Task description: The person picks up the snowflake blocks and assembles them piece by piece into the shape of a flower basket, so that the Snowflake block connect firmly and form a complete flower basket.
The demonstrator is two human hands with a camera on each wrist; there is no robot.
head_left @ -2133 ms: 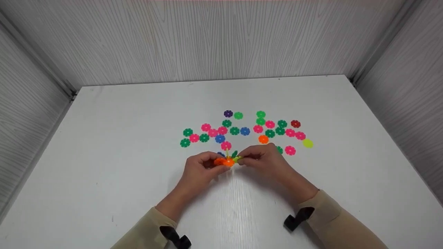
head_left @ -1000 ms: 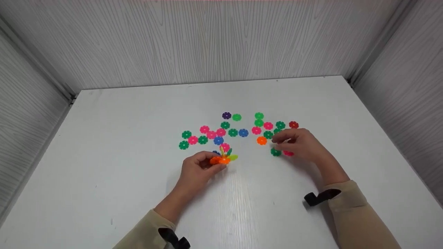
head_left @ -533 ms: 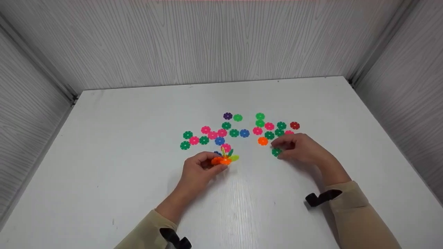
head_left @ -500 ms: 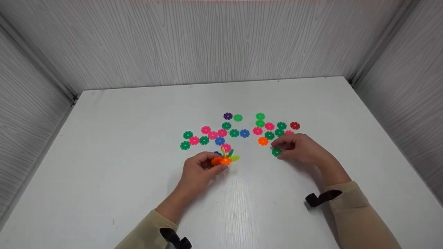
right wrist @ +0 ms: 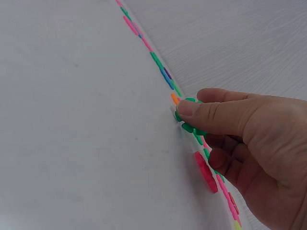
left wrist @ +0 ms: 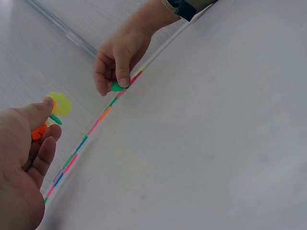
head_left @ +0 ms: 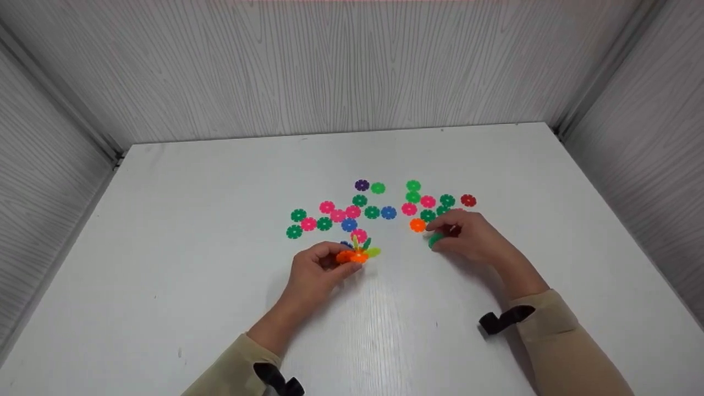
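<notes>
Interlocking flower-shaped plastic discs are the objects here. In the head view my left hand (head_left: 314, 275) pinches a small joined cluster of them (head_left: 359, 256), with orange, yellow and green pieces sticking out at angles. The left wrist view shows its yellow disc (left wrist: 60, 104) beside my thumb. My right hand (head_left: 474, 240) pinches a single green disc (head_left: 434, 240) between thumb and fingers. That green disc stands tilted up off the table in the right wrist view, partly behind my thumb (right wrist: 189, 108). An orange disc (head_left: 417, 225) lies just left of those right fingertips.
Several loose discs lie flat on the white table (head_left: 192, 247), among them a purple one (head_left: 362, 185), a blue one (head_left: 389, 212) and a dark red one (head_left: 468, 200). A pink disc (right wrist: 206, 172) lies under my right hand. Grey wood-patterned panels (head_left: 352, 66) enclose the table.
My right hand left the cluster, moved right to the loose discs and now has the green disc lifted, shifting slightly left. My left hand stays nearly still with the cluster.
</notes>
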